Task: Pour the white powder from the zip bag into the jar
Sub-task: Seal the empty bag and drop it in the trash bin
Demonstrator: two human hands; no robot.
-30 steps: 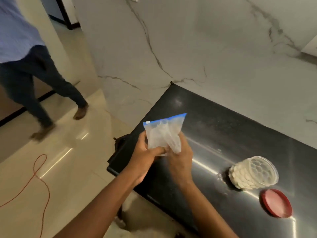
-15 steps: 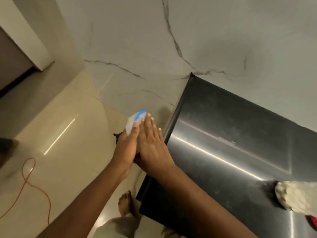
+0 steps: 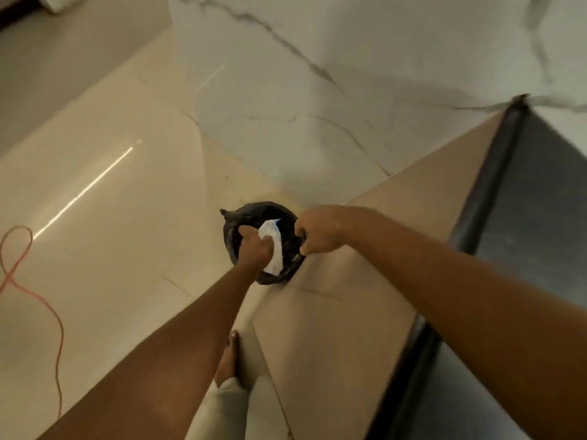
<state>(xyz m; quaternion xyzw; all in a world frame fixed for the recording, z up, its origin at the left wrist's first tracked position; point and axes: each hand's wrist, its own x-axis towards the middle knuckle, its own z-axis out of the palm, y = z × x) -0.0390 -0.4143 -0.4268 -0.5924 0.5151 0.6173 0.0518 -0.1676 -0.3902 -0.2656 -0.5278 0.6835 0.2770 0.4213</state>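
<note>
The zip bag (image 3: pixel 272 246), crumpled and whitish with a blue seal strip, is gripped in my left hand (image 3: pixel 254 247). It hangs over the mouth of a black-lined bin (image 3: pixel 235 227) on the floor beside the counter. My right hand (image 3: pixel 319 230) is closed on the bin liner's right rim. The jar and its lid are out of view.
The black countertop (image 3: pixel 540 192) runs along the right, with a beige cabinet side (image 3: pixel 343 312) below it. A marble wall (image 3: pixel 317 74) stands behind. An orange cable (image 3: pixel 47 309) trails over the glossy floor at left. My bare foot (image 3: pixel 227 357) stands near the cabinet.
The view swung down and left from the counter to the floor. Both hands dropped with the bag to the bin. My right hand left the bag and took the liner's rim.
</note>
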